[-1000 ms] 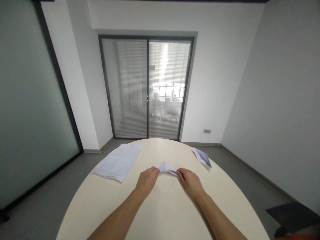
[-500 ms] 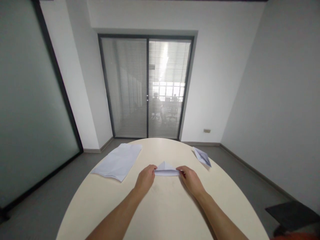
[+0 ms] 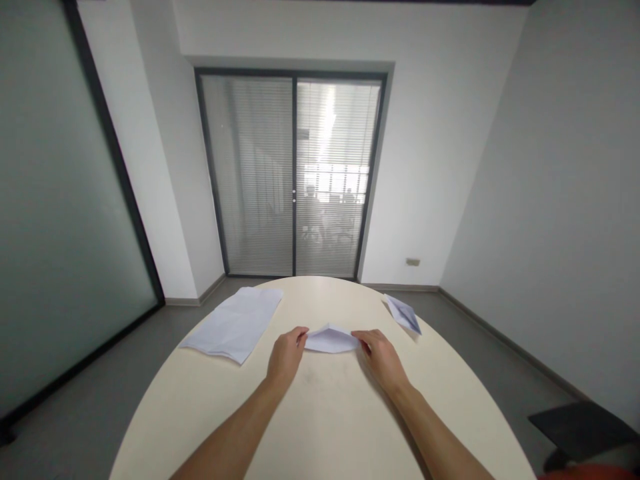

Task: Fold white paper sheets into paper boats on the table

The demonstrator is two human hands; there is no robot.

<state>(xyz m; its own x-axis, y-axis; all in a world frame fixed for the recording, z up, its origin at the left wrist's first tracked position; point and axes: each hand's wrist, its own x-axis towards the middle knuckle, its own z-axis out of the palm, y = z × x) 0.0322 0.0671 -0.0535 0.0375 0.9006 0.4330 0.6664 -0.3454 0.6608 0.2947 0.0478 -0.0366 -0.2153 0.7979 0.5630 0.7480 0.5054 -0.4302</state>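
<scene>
A small folded white paper is held just over the table, between my two hands. My left hand pinches its left end between thumb and fingers. At the right end, my right hand grips the paper the same way. The paper's near part bulges toward me, and a low peak shows along its far edge. My curled fingers partly hide both ends.
The round cream table carries a stack of white sheets at left. A folded paper piece lies near its right edge. A black chair part is at lower right. Beyond stand glass doors.
The paper's near strip has gone from a flat, narrow band to a wider, bulging shape, and its peak looks lower. My left hand has shifted slightly left; both hands still grip the ends.
</scene>
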